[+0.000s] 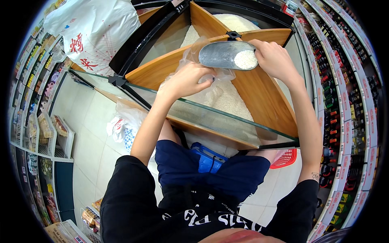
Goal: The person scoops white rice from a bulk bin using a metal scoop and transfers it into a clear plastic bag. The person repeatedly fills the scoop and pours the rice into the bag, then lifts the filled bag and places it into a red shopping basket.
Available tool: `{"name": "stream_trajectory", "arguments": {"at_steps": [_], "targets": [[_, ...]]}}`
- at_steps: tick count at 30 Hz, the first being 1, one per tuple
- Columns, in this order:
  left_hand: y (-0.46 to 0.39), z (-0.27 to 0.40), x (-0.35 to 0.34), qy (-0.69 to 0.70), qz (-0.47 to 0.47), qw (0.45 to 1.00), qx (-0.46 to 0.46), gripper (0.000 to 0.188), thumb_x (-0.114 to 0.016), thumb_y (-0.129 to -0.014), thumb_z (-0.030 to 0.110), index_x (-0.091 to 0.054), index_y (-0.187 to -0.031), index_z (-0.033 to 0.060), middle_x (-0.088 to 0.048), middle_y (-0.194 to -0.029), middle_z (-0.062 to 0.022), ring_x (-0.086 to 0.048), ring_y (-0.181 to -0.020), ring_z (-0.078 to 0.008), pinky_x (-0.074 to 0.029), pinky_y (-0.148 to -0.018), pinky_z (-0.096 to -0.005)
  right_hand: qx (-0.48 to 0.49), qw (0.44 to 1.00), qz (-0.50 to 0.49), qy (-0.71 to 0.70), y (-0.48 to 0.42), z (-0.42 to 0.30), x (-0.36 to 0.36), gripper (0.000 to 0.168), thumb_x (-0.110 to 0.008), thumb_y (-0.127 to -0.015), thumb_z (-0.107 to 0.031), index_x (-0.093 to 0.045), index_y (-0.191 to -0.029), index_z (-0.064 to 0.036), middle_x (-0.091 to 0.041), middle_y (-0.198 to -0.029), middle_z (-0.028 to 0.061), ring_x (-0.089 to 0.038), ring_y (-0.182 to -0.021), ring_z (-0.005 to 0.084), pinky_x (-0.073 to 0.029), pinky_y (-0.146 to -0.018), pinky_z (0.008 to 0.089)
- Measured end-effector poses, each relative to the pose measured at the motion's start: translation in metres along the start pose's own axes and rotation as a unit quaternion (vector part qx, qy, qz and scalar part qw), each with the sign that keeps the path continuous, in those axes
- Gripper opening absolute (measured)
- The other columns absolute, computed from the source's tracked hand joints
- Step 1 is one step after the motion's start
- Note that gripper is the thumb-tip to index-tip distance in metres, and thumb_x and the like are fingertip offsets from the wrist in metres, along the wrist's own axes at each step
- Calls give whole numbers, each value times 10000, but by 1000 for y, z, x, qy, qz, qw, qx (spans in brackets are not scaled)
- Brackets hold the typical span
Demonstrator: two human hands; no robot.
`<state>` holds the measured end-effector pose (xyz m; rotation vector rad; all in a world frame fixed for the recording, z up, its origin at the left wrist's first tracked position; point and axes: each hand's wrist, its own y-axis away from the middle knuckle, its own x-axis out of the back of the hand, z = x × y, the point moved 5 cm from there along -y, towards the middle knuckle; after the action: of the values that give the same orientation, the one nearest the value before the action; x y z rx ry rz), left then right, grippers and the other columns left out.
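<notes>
My right hand (275,60) grips the rear end of a metal scoop (217,54). A small heap of white rice (245,59) lies in the scoop near that hand. My left hand (190,79) holds a clear plastic bag (185,62) just below and left of the scoop's front lip. How far the lip reaches into the bag's mouth I cannot tell. Beneath both hands is a wood-and-glass bin (264,100) with loose rice (231,97) in its near compartment. The lower part of the bag hangs over this rice.
A glass panel (218,111) edges the bin's near side. Wooden dividers (209,21) part it into compartments. A large printed white sack (97,33) stands at the left. Bottle shelves (331,121) line the right. A blue stool (209,158) and red basket (284,158) sit low down.
</notes>
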<state>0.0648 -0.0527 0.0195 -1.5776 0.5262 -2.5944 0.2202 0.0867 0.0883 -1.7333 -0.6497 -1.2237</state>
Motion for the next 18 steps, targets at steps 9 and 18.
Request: {"name": "stream_trajectory", "arguments": {"at_steps": [9, 18], "targets": [[1, -8, -7, 31, -38, 999, 23, 277, -542, -832, 148, -650, -1027, -16, -677, -1000, -170, -653, -908, -285, -493, -876, -359, 97, 970, 94, 203, -26, -46, -23, 295, -585, -780, -55, -583, -1071, -100, -646, -678, 95, -666, -685, 233, -510, -603, 365], [1, -16, -10, 72, -55, 993, 79, 262, -539, -832, 99, -650, -1043, -11, -678, -1002, -168, -644, -952, -281, -484, -896, -353, 182, 936, 230, 196, -9, -27, -2, 427, -585, -795, -58, -561, -1206, -171, -649, -764, 57, -650, -757, 199, -488, -702, 325]]}}
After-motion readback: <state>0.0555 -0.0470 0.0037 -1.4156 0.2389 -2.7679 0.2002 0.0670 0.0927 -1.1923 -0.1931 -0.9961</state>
